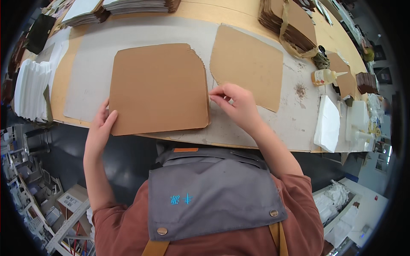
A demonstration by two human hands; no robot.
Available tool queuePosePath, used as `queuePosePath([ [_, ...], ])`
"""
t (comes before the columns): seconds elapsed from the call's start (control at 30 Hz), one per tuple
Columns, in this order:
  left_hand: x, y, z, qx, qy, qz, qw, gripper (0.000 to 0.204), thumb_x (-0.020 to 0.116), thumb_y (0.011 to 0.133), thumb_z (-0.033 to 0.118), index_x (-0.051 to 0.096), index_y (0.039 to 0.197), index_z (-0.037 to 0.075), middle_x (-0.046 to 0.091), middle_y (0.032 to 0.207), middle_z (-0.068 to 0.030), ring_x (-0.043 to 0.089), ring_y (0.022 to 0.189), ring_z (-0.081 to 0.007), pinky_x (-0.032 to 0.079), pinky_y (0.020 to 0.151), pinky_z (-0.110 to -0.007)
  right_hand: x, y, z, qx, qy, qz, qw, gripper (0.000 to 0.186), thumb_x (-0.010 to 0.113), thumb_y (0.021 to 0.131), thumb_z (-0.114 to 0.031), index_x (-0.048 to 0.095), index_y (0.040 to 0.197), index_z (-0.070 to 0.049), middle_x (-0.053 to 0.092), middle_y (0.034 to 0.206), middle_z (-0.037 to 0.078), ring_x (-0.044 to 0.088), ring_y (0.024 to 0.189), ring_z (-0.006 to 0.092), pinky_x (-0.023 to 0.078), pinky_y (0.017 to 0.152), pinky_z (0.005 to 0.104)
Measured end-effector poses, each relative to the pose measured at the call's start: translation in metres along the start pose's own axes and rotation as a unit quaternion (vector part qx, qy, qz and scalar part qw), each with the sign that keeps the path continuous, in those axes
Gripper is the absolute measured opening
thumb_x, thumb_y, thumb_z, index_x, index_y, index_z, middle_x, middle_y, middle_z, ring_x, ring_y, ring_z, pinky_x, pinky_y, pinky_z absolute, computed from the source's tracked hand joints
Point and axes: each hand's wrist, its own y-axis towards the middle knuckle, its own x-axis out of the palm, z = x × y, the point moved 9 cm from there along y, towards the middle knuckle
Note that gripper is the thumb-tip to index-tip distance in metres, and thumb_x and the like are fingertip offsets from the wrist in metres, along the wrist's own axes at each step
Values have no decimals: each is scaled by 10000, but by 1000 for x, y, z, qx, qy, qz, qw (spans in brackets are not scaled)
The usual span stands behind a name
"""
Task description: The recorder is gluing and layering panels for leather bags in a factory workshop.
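Note:
A large brown leather-like panel (158, 89) lies in front of me, with a ragged upper right corner; a thin second layer shows along its right edge. My left hand (101, 123) grips it at the lower left, thumb on top and fingers around the edge. Beside the right edge, my right hand (235, 102) is closed in a pinch, its fingertips at or just touching that edge. Whatever sits between those fingertips is too small to make out. To the right, partly behind my right hand, lies a lighter tan panel (250, 64).
Both panels rest on a grey board (94, 55) on the wooden table. Brown stacks (294, 25) stand at the back. A glue bottle (323, 77), brown scraps (300, 90) and a white pad (328, 123) lie right; white sheets (32, 89) stand left.

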Motion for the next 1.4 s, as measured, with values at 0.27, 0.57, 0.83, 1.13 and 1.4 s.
queuePosePath([
  [0.27, 70, -35, 95, 314, 294, 30, 902, 254, 746, 861, 84, 683, 1105, 61, 674, 1034, -72, 626, 892, -196, 502, 731, -321, -6, -76, -152, -196, 454, -344, 798, 403, 642, 1003, -308, 711, 1180, 49, 691, 838, 95, 601, 667, 222, 459, 601, 341],
  [0.57, 176, -15, 100, 389, 341, -142, 844, 328, 863, 719, 154, 672, 976, 86, 634, 944, -54, 622, 880, -256, 507, 746, -369, -11, -80, -115, -172, 400, -253, 864, 326, 707, 935, -190, 720, 1217, -28, 717, 837, 36, 673, 776, 197, 536, 754, 326],
  [0.83, 172, -20, 100, 412, 317, -119, 846, 364, 872, 704, 175, 687, 1010, 106, 639, 967, -40, 618, 891, -237, 492, 761, -355, 8, -65, 8, 30, 49, 9, 998, 211, 666, 933, -85, 733, 1133, -82, 725, 921, 78, 660, 779, 194, 520, 723, 307],
  [1.13, 170, -19, 96, 425, 310, -110, 843, 321, 841, 731, 112, 685, 1012, 102, 640, 973, -37, 615, 890, -232, 488, 767, -362, 17, -54, -10, -53, -36, 25, 998, 180, 716, 893, -99, 728, 1072, -106, 665, 831, 48, 644, 747, 215, 518, 663, 332],
  [1.4, 129, 2, 66, 281, 47, 15, 959, 241, 619, 944, -58, 564, 1161, 31, 659, 960, -50, 611, 776, -69, 521, 693, -234, 14, -53, -12, -78, -24, 42, 996, 254, 738, 862, -90, 733, 1110, -146, 655, 876, 35, 626, 735, 211, 512, 641, 337],
])
